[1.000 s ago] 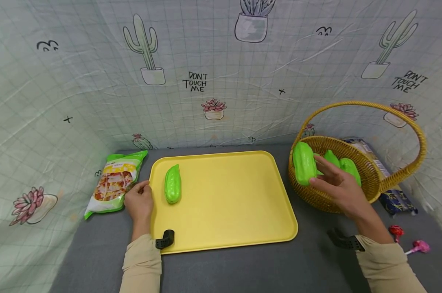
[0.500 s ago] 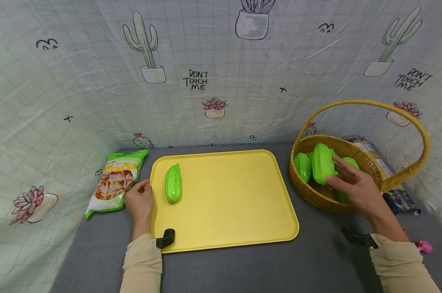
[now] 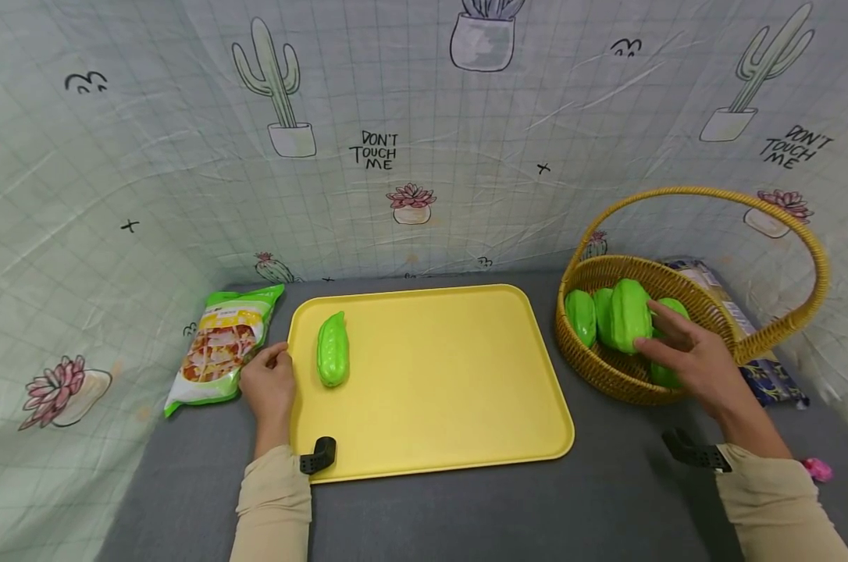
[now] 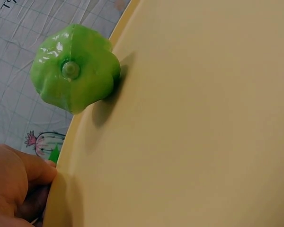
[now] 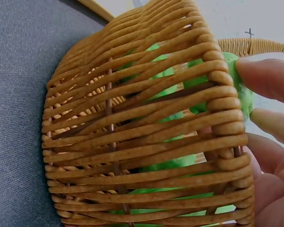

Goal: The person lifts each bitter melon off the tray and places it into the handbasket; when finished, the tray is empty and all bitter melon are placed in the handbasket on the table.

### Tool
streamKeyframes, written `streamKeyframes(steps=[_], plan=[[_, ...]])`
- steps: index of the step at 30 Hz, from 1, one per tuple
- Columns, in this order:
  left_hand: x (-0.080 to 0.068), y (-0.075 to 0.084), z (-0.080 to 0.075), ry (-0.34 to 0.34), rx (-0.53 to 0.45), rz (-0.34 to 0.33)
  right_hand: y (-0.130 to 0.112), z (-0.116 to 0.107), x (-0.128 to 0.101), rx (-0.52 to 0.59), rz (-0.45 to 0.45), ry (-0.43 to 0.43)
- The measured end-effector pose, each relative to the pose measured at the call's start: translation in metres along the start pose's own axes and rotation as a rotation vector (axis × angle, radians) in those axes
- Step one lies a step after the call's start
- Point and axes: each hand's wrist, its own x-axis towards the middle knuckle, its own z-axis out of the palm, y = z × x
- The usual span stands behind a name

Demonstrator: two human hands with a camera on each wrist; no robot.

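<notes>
My left hand [image 3: 269,384] pinches the left rim of the yellow tray [image 3: 452,375]; in the left wrist view, the thumb and fingers sit right at that edge. One bright green bitter melon [image 3: 333,350] lies lengthwise on the tray near that hand, its blunt end [image 4: 71,71] facing the left wrist camera. At the right, my right hand [image 3: 698,363] holds another bitter melon [image 3: 629,316] over the wicker basket [image 3: 610,384], fingertips and thumb on its side. Several more bitter melons [image 3: 580,318] rest in the basket, partly hidden by the hand and, in the right wrist view, by the weave.
The basket's tall handle [image 3: 705,191] arches over it. Behind the basket leans a dark blue packet [image 3: 768,378]. A green and white snack bag [image 3: 220,347] lies left of the tray. A pink lollipop [image 3: 817,469] is at the far right, beside the right sleeve.
My right hand has carried its bitter melon rightward from the basket's left rim to over the middle of the basket. The left hand stays at the tray rim.
</notes>
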Motion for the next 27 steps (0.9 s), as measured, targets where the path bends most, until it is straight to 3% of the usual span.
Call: streamKeyframes(steps=[27], plan=[[0.0019, -0.0014, 0.0009, 0.004, -0.007, 0.009, -0.0049, 0.0026, 0.0037, -0.131, 0.018, -0.030]])
